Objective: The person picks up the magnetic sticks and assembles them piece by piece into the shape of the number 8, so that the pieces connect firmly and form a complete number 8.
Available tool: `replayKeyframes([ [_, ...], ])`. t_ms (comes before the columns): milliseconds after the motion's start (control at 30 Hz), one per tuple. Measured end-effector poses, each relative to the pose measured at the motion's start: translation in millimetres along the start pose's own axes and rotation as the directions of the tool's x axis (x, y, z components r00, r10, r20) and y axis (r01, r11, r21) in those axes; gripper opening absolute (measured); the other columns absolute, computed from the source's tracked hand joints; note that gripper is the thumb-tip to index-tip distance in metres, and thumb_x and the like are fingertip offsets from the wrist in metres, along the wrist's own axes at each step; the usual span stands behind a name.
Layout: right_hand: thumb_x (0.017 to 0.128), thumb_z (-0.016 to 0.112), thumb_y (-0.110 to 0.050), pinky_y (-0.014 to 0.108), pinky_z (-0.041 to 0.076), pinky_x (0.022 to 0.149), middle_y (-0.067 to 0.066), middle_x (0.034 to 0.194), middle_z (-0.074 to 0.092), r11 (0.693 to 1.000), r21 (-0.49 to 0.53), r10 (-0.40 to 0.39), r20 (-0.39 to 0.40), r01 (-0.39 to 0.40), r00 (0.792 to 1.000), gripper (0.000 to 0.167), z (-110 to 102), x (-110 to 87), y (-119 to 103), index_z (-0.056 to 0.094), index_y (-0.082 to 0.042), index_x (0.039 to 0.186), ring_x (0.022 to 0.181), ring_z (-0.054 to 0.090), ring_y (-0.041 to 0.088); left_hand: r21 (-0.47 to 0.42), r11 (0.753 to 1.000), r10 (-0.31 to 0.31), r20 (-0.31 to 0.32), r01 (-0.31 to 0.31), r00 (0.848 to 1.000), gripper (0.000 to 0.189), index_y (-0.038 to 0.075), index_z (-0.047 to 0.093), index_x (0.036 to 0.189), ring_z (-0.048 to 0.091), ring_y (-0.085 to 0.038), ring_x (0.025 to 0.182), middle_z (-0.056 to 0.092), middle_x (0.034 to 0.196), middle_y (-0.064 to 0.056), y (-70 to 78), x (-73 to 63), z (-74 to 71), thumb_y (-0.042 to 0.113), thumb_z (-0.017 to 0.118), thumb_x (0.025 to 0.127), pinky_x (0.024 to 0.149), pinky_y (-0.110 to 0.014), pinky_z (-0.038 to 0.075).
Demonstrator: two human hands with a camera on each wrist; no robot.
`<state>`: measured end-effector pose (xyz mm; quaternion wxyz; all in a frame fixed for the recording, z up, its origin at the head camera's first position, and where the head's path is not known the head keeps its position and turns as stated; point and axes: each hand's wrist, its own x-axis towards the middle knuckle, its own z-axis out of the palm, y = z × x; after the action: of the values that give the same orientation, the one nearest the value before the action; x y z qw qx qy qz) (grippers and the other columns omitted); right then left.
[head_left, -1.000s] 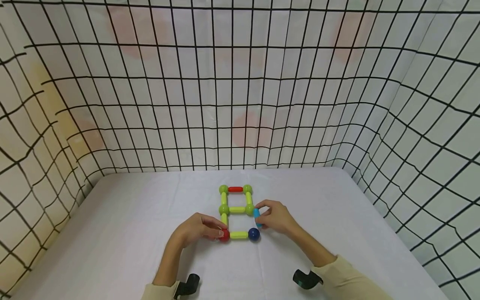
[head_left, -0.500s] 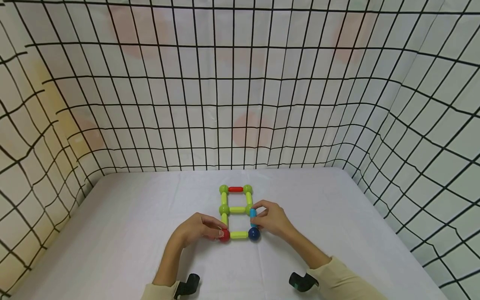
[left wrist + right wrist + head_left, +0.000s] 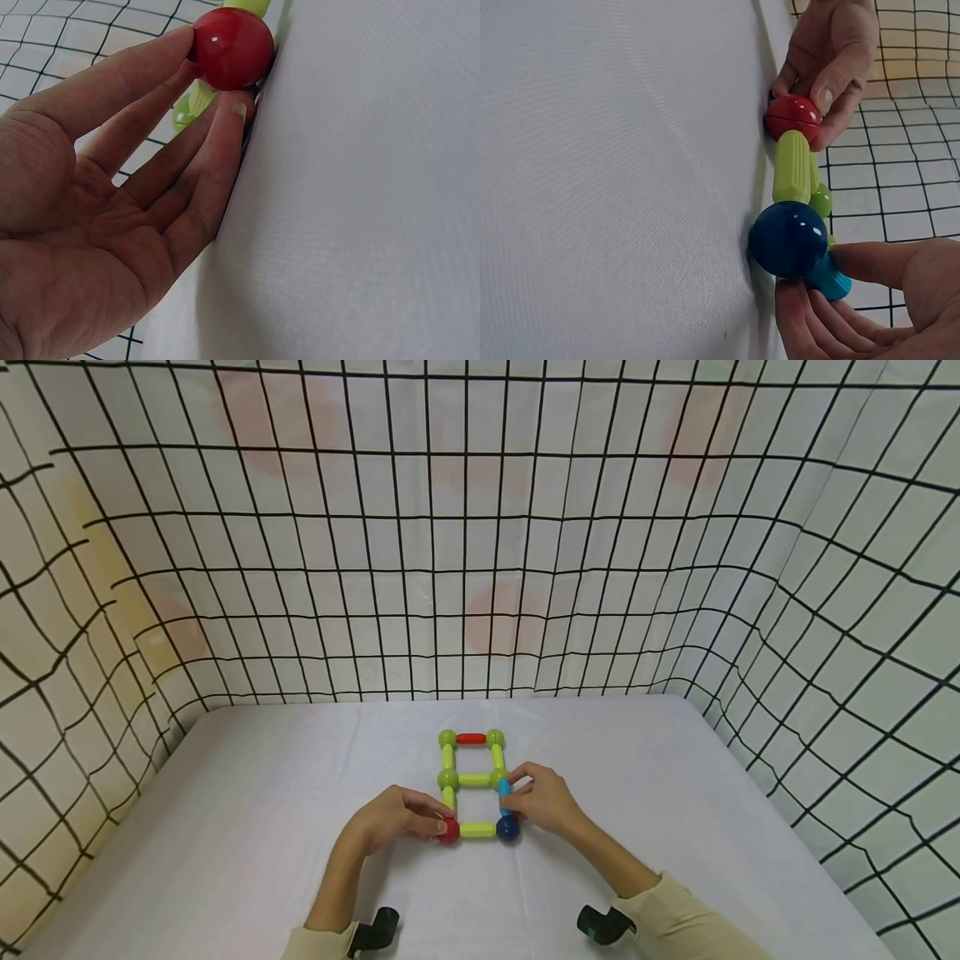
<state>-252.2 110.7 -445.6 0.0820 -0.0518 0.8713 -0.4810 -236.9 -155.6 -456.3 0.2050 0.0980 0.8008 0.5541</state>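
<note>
On the table lies a flat ladder-like frame of ball-and-stick pieces: green balls (image 3: 447,778), yellow-green sticks (image 3: 474,780) and a red stick (image 3: 471,739) across the far end. At its near left corner my left hand (image 3: 401,820) grips the red ball (image 3: 232,49) between thumb and fingers. My right hand (image 3: 546,797) pinches a light blue stick (image 3: 505,795) along the right side. That stick runs from a green ball to the dark blue ball (image 3: 788,239) at the near right corner. A yellow-green stick (image 3: 792,166) joins the red and dark blue balls.
A white cloth covers the table (image 3: 247,827). Black netting (image 3: 465,543) over pale walls encloses the back and both sides. Black wrist-worn devices (image 3: 606,924) sit by the sleeves.
My right hand has moved slightly left, bringing the light blue stick from outside the frame into line between the green ball and the dark blue ball. My left hand stays on the red ball.
</note>
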Motion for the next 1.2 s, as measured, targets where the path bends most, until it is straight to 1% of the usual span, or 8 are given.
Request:
replayKeyframes([
  [333,0.086,0.078,-0.013,0.031,0.057,0.065,0.006,0.086,0.076,0.999,-0.027,0.039,0.016,-0.039,0.999,0.029,1,0.7,4,0.065,-0.001,0.109,0.069,0.069,0.015,-0.007,1.000,-0.005,0.003,0.005,1.000,0.027,0.009,0.080,0.109,0.070,-0.015,0.083,0.078,0.102,-0.004,1.2,-1.1,-0.4,0.020,0.081,0.084,0.076,-0.031,0.055],
  [533,0.085,0.078,-0.014,0.030,0.056,0.063,0.005,0.084,0.075,0.998,-0.033,0.050,0.015,-0.049,0.999,0.030,3,1.8,6,0.066,-0.001,0.109,0.068,0.069,0.014,-0.006,1.000,-0.003,0.001,0.003,1.000,0.028,0.008,0.079,0.110,0.070,-0.016,0.083,0.079,0.102,-0.005,0.9,-1.5,-0.5,0.020,0.081,0.084,0.076,-0.032,0.055],
  [700,0.085,0.078,-0.013,0.030,0.057,0.064,0.005,0.082,0.075,0.998,0.003,0.062,0.012,-0.062,0.998,0.030,5,3.0,9,0.066,0.000,0.108,0.068,0.070,0.015,-0.003,1.000,-0.013,-0.003,0.013,1.000,0.028,0.009,0.080,0.110,0.070,-0.016,0.084,0.079,0.101,-0.004,0.6,-2.3,-0.4,0.021,0.082,0.084,0.076,-0.032,0.054],
  [933,0.085,0.078,-0.013,0.031,0.059,0.067,0.008,0.084,0.075,0.992,0.067,0.105,0.014,-0.106,0.994,0.031,7,5.1,13,0.066,0.002,0.109,0.071,0.072,0.017,0.012,0.999,-0.033,-0.004,0.033,0.999,0.029,0.010,0.079,0.110,0.069,-0.016,0.083,0.078,0.100,-0.003,1.5,-3.3,0.3,0.021,0.082,0.084,0.077,-0.031,0.052],
  [1000,0.086,0.078,-0.012,0.032,0.060,0.068,0.009,0.085,0.075,0.989,0.088,0.116,0.017,-0.117,0.993,0.032,7,6.3,15,0.066,0.003,0.110,0.072,0.072,0.018,0.010,0.999,-0.031,0.000,0.031,1.000,0.029,0.010,0.079,0.110,0.069,-0.016,0.083,0.078,0.100,-0.004,0.9,-3.0,0.7,0.020,0.082,0.084,0.076,-0.031,0.052],
  [1200,0.086,0.078,-0.013,0.032,0.059,0.069,0.009,0.087,0.074,0.985,0.108,0.136,0.014,-0.136,0.991,0.032,7,9.1,18,0.066,0.003,0.112,0.074,0.071,0.016,-0.004,1.000,-0.013,0.008,0.013,1.000,0.028,0.009,0.079,0.110,0.069,-0.016,0.082,0.078,0.098,-0.004,-0.2,-0.9,1.0,0.019,0.081,0.084,0.075,-0.030,0.053],
])
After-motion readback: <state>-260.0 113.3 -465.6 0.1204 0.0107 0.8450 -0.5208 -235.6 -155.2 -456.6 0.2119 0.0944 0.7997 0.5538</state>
